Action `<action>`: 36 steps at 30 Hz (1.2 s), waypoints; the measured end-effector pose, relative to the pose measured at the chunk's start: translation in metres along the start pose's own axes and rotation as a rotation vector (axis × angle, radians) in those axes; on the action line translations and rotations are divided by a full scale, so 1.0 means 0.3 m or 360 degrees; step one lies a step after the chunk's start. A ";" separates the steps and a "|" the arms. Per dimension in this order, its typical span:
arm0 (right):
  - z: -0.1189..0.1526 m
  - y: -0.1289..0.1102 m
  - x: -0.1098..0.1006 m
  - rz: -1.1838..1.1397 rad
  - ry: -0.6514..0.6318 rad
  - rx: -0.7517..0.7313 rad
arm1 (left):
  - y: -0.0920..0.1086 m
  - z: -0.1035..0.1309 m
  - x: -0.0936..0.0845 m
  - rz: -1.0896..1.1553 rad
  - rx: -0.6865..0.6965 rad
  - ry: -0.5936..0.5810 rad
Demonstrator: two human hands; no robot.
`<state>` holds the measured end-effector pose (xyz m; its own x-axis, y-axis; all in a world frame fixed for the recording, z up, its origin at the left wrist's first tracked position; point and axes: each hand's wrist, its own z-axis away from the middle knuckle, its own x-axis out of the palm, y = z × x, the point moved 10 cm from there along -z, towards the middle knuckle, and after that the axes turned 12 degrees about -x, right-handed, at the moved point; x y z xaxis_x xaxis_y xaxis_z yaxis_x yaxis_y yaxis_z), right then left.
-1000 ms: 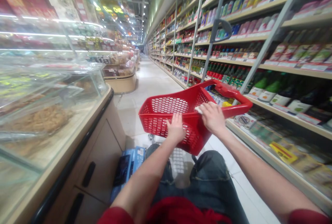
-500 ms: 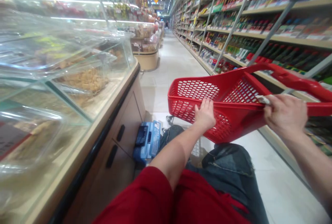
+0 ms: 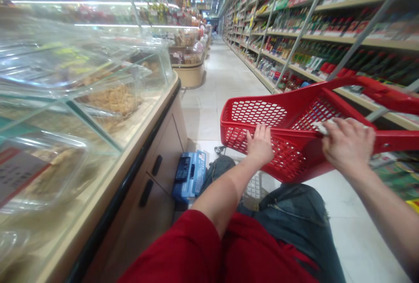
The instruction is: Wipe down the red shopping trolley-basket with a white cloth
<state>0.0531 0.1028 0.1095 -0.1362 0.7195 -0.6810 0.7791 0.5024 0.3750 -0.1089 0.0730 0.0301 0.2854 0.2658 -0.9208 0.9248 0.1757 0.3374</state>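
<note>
A red plastic shopping cart (image 3: 314, 154) with perforated walls stands sideways before my knees. My left hand (image 3: 260, 145) lies on the rim of its near wall, fingers stretched out and laid flat over the edge. Farther right along the same rim, my right hand (image 3: 348, 143) presses a crumpled white tissue (image 3: 322, 126) with bent fingers. Most of the tissue is hidden under that hand. The cart's handle (image 3: 389, 95) rises at the right, with neither hand on it.
On my left runs a glass-topped display counter (image 3: 157, 125) with packaged food. A blue box (image 3: 191, 176) sits on the floor against it. Tall shelves (image 3: 353, 38) with bottles line the right side. The tiled aisle (image 3: 222, 69) stretches ahead between them.
My right hand has slid left along the cart's rim with the tissue. My left hand stays at nearly the same spot. The view has shifted slightly, and the cart appears farther right.
</note>
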 end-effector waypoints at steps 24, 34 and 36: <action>-0.043 -0.255 0.069 -0.0200 -0.0021 -0.0088 | -0.018 0.044 0.001 0.0033 0.0047 0.0016; -0.048 -0.202 0.085 -0.0429 -0.0046 0.0067 | 0.095 0.061 -0.128 0.0143 0.0306 0.0217; -0.042 -0.208 0.088 -0.0515 -0.0016 0.0038 | 0.170 0.061 -0.141 0.0190 0.0458 0.0222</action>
<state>-0.0067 0.0965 0.0760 -0.3731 0.5193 -0.7688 0.7106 0.6927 0.1230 -0.0693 0.0535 0.0826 0.3773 0.3987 -0.8359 0.9257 -0.1341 0.3538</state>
